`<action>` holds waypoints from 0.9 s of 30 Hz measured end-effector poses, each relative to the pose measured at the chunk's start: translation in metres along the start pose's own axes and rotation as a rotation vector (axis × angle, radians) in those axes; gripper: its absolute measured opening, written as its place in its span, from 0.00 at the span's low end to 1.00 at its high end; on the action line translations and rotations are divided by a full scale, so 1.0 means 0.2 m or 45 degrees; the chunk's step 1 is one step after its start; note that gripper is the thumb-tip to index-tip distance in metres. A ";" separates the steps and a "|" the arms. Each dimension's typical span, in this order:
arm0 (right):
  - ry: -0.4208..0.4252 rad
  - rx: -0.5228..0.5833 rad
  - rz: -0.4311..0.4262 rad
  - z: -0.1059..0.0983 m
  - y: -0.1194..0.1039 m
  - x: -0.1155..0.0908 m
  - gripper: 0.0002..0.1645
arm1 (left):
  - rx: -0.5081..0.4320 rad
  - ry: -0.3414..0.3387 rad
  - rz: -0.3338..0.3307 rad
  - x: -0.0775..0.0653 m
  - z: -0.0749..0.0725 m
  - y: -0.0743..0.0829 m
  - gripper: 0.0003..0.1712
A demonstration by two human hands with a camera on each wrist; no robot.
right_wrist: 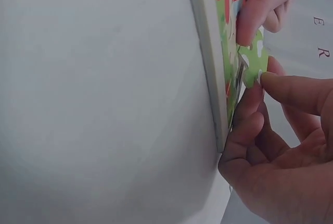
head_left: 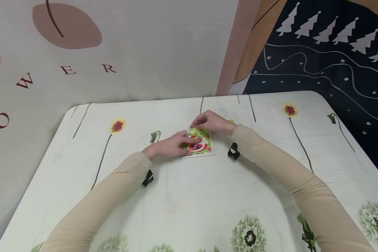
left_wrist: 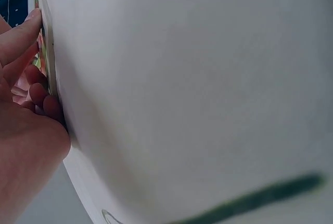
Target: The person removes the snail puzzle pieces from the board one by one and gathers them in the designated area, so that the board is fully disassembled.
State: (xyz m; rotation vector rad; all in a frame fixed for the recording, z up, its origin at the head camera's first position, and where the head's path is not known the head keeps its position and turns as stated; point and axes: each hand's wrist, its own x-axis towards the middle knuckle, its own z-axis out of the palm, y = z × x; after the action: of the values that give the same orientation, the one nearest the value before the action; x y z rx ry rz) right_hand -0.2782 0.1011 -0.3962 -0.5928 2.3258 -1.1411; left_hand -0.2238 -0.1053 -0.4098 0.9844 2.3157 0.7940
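Note:
A jigsaw puzzle board (head_left: 204, 150) with a bright red, blue and green picture lies flat on the table. My left hand (head_left: 173, 144) rests on its left side, a finger reaching over the picture and the thumb at the near edge. In the left wrist view, the left hand's lower fingers (left_wrist: 39, 92) bend beside the board's edge. Over the board's far edge, my right hand (head_left: 212, 121) pinches a green puzzle piece (right_wrist: 255, 60) with white spots between thumb and fingers. The piece is tilted up from the board, close to a left fingertip (right_wrist: 248, 28).
A yellow-green bit (head_left: 231, 120) shows behind the right wrist, mostly hidden. A white cloth with printed flowers covers the table (head_left: 176, 203). Black wrist devices (head_left: 233, 151) sit under both forearms. Printed fabric (head_left: 163, 49) hangs behind the table's far edge.

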 end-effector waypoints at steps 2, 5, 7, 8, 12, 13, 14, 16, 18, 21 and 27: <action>0.006 0.016 -0.001 0.00 0.00 0.00 0.14 | -0.005 0.001 -0.001 0.00 0.00 0.00 0.33; 0.012 0.039 -0.009 -0.01 0.00 -0.01 0.14 | -0.015 0.003 -0.008 0.00 0.00 0.00 0.32; 0.022 0.053 -0.006 -0.01 0.00 -0.01 0.15 | -0.019 0.006 -0.008 0.01 0.00 0.00 0.32; 0.029 0.061 -0.003 -0.02 0.00 -0.02 0.15 | -0.023 0.008 -0.008 0.01 0.00 0.00 0.32; 0.058 0.101 0.025 -0.03 0.01 -0.03 0.14 | -0.026 0.021 -0.002 0.00 0.00 0.00 0.33; 0.063 0.110 0.025 -0.03 0.01 -0.04 0.14 | -0.030 0.025 -0.002 0.00 0.00 0.00 0.33; 0.070 0.118 0.027 -0.04 0.02 -0.05 0.14 | -0.036 0.031 -0.005 0.00 0.00 0.00 0.33; 0.082 0.138 0.021 -0.06 0.03 -0.07 0.14 | -0.051 0.043 -0.008 0.00 0.00 0.00 0.32; 0.097 0.152 0.004 -0.07 0.04 -0.09 0.14 | -0.079 0.055 -0.011 0.00 0.00 0.00 0.31; 0.121 0.162 -0.018 -0.10 0.05 -0.13 0.14 | -0.114 0.064 -0.015 0.00 0.00 0.01 0.29; 0.186 0.162 -0.012 -0.15 0.09 -0.20 0.13 | -0.071 0.070 0.002 0.00 0.00 0.00 0.27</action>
State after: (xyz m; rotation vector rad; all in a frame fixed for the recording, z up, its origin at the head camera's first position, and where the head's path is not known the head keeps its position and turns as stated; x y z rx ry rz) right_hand -0.2673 0.1524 -0.3846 -0.4888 2.3503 -1.3667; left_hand -0.2238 -0.1045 -0.4104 0.9515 2.3258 0.8917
